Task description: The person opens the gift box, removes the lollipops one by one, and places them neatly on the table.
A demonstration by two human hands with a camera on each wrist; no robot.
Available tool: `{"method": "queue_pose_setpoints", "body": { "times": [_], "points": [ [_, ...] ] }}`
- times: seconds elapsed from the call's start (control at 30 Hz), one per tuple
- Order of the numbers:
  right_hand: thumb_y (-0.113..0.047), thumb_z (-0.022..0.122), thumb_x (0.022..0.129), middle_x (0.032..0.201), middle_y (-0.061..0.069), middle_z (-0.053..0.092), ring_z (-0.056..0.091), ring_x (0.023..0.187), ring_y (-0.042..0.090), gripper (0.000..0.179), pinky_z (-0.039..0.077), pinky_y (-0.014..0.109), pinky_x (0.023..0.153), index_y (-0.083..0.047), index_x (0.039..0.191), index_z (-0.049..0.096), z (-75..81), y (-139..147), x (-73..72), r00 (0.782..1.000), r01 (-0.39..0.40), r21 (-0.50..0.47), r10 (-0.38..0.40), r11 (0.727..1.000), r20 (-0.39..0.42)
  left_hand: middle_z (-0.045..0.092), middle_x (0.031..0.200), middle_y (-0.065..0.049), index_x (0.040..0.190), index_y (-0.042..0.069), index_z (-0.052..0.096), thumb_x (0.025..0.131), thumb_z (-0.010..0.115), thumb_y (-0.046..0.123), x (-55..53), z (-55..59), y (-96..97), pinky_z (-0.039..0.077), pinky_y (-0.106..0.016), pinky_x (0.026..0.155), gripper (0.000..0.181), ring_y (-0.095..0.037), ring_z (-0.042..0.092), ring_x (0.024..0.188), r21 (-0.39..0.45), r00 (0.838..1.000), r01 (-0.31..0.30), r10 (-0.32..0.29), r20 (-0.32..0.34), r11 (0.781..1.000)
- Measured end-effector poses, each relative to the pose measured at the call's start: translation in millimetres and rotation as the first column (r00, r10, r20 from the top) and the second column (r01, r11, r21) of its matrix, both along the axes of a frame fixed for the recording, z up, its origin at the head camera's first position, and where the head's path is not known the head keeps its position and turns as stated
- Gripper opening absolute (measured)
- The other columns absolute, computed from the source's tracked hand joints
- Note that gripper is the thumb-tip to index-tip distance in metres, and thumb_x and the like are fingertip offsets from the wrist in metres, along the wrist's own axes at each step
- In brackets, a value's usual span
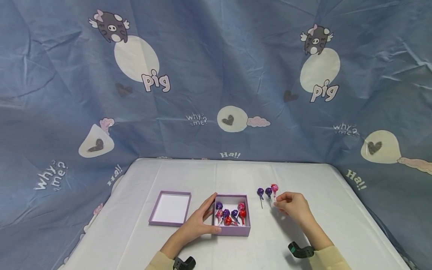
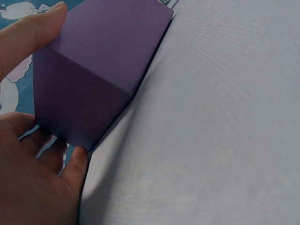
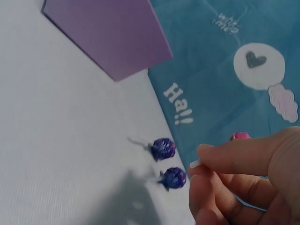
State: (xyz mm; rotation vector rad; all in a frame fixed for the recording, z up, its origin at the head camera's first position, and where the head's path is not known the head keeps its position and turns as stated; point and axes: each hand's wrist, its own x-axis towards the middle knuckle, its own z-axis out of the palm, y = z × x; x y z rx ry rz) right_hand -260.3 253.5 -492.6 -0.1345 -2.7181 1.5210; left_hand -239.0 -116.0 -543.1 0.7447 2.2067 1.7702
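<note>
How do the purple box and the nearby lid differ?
The box has deeper walls; the lid is shallow. The box contains wrapped lollipops; the lid shows only its white inside. The left hand grips the box; no hand holds the lid. Both are purple outside, white inside and open side up.

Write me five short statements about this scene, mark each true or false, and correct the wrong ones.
1. The right hand pinches a pink lollipop by its stick. True.
2. The left hand holds the purple box. True.
3. The purple box is closed. False: it is open, and its lid lies apart from it, to its left.
4. Two purple lollipops lie on the white table, to the right of the purple box. True.
5. Every lollipop inside the purple box is purple. False: red lollipops and pink ones lie in it too.
</note>
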Motion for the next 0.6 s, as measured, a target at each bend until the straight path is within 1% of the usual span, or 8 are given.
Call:
{"method": "queue_pose_setpoints", "body": {
  "times": [0.07, 0.13, 0.27, 0.37, 0.6],
  "points": [
    [-0.010, 0.080, 0.084, 0.075, 0.003, 0.069, 0.064, 0.066, 0.017, 0.011, 0.053, 0.025, 0.052, -0.003, 0.088, 0.072, -2.7, 3, -0.9, 1.000, 0.008, 0.010, -0.008, 1.000, 0.016, 0.007, 0.168, -0.009, 0.162, 0.033, 0.015, 0.081, 0.087, 0.023, -0.3, -0.5, -0.3, 0.026, -0.040, 0.121, 0.109, -0.023, 0.012, 0.153, 0.011, 1.000, 0.007, -0.006, -0.020, 1.000],
    [-0.011, 0.080, 0.085, 0.075, 0.003, 0.069, 0.064, 0.067, 0.018, 0.011, 0.051, 0.025, 0.052, -0.003, 0.088, 0.072, -5.0, 5, -2.0, 1.000, 0.010, 0.018, -0.010, 1.000, 0.022, 0.008, 0.168, -0.010, 0.162, 0.032, 0.015, 0.081, 0.087, 0.023, -0.6, -0.7, -0.6, 0.026, -0.041, 0.121, 0.109, -0.025, 0.012, 0.153, 0.018, 1.000, 0.011, -0.010, -0.027, 1.000],
    [-0.013, 0.080, 0.085, 0.074, 0.003, 0.069, 0.063, 0.066, 0.020, 0.012, 0.048, 0.025, 0.050, -0.004, 0.088, 0.073, -9.4, 7, -5.2, 1.000, 0.015, 0.029, -0.016, 0.999, 0.020, 0.006, 0.169, -0.007, 0.162, 0.034, 0.015, 0.080, 0.087, 0.024, -0.8, -1.3, -1.2, 0.025, -0.036, 0.121, 0.109, -0.020, 0.011, 0.153, 0.020, 1.000, 0.009, -0.009, -0.001, 1.000],
    [-0.013, 0.080, 0.085, 0.073, 0.003, 0.069, 0.063, 0.065, 0.020, 0.012, 0.048, 0.025, 0.050, -0.004, 0.088, 0.073, -12.9, 9, -8.2, 1.000, 0.021, 0.036, -0.021, 0.999, 0.018, 0.005, 0.169, -0.004, 0.161, 0.037, 0.015, 0.080, 0.087, 0.024, -1.0, -1.7, -1.5, 0.025, -0.031, 0.121, 0.109, -0.014, 0.010, 0.152, 0.014, 1.000, 0.010, -0.010, 0.020, 1.000],
    [-0.012, 0.079, 0.084, 0.071, 0.002, 0.069, 0.063, 0.062, 0.018, 0.011, 0.048, 0.025, 0.049, -0.004, 0.087, 0.073, -18.5, 11, -14.2, 0.999, 0.045, 0.056, -0.045, 0.997, 0.009, 0.006, 0.169, -0.004, 0.161, 0.038, 0.014, 0.080, 0.087, 0.023, -1.1, -1.5, -1.2, 0.026, -0.032, 0.121, 0.110, -0.014, 0.011, 0.152, 0.001, 1.000, 0.003, -0.003, 0.013, 1.000]
  ]
}}
